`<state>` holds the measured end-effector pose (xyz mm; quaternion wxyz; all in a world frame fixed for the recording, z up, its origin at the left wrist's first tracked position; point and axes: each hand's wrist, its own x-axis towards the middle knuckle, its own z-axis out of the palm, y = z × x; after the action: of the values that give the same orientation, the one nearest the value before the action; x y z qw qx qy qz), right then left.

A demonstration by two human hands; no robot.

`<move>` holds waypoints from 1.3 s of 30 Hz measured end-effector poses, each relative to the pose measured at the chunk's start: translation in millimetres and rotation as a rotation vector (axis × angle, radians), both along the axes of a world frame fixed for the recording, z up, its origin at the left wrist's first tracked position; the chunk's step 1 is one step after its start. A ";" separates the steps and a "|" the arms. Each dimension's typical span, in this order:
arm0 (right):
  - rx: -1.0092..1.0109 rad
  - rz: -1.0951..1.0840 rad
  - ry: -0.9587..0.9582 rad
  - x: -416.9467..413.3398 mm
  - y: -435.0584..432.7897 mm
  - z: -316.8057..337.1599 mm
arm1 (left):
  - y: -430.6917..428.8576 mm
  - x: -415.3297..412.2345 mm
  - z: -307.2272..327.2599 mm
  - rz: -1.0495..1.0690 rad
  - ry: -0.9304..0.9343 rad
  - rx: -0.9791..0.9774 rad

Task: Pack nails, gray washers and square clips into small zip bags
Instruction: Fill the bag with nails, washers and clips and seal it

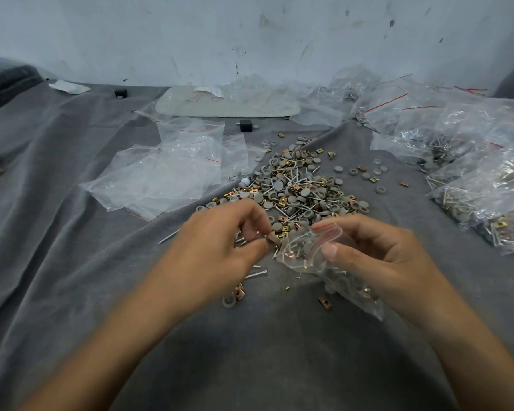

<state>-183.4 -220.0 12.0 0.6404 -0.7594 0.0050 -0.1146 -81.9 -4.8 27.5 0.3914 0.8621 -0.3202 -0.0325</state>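
Stray pieces: A gray washer (229,300) and a square clip (324,302) lay on the gray cloth (72,262), nearer the person than either hand.
Left hand: The left hand (220,241) was curled, thumb and fingertips pinching a small cluster of pieces (270,239) just beside the bag's mouth.
Right hand: The right hand (377,253) pinched the red-striped lip of a zip bag (318,256), part-filled with washers and clips and trailing under its palm.
Step in hand: Apparently feeding the pinch into the bag.
Doing it well: The lip likely needed spreading wide, nails entering heads first so points would not snag the film; release only once inside.
Loose pile: The loose pile (297,185) of nails, washers and clips lay just beyond both sets of fingertips.
Empty bags: The empty bags (172,170) lay beyond the left hand.
Filled bags: The filled bags (472,179) were heaped well beyond the right hand, to its outer side.
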 end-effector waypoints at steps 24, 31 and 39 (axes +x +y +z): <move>-0.029 -0.009 -0.012 0.0 -0.6 0.2 | -10.6 -9.3 -7.4 -0.035 -0.028 -0.236; 0.031 -0.006 -0.033 -0.4 -2.9 -1.5 | -6.6 -3.1 -6.6 -0.040 0.046 -0.310; 0.168 -0.012 -0.118 -2.2 -16.4 1.1 | -8.7 -3.6 -9.2 -0.090 0.056 -0.248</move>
<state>-185.7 -236.4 13.1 0.7004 -0.6948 -0.0188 -0.1622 -85.5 -13.5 18.3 0.5019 0.7906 -0.3492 -0.0341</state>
